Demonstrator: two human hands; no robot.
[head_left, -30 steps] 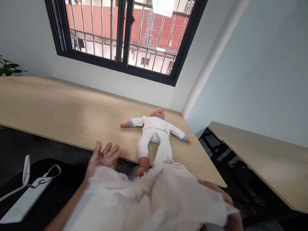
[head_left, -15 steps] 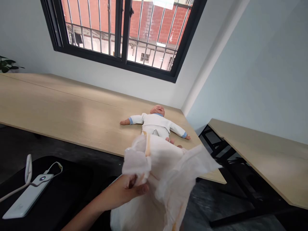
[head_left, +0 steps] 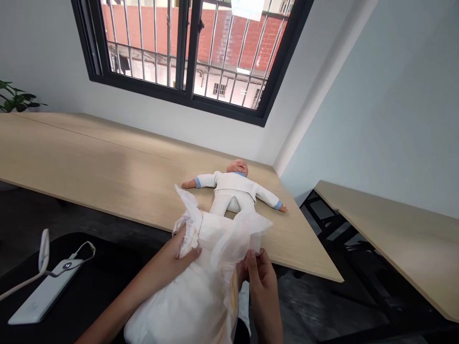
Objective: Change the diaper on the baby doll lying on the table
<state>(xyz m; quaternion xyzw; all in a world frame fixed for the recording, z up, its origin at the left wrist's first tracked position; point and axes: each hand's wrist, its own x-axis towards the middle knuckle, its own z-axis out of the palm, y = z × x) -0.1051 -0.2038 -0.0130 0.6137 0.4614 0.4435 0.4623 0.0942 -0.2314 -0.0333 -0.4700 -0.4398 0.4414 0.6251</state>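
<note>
- Head view, left hand (head_left: 179,260): its thumb presses on the near face of a white disposable diaper (head_left: 199,289), with the other fingers mostly hidden behind the gathered edge. The grip seems meant to steady that side.
- Head view, right hand (head_left: 263,277): thumb and bent fingers pinch the diaper's opposite edge beside a thin, translucent flap, probably to hold it spread.
- Head view, the diaper: it is held between both hands in front of the wooden table (head_left: 107,167), likely so that its folds can be handled freely.
- Head view, baby doll (head_left: 234,184): it lies face up on the table, arms outstretched, lower legs hidden by the diaper. Whether the two touch, I cannot tell.
- Head view, left side: a white power bank (head_left: 46,291) rests on a black surface (head_left: 111,263), with a cable plugged in.
</note>
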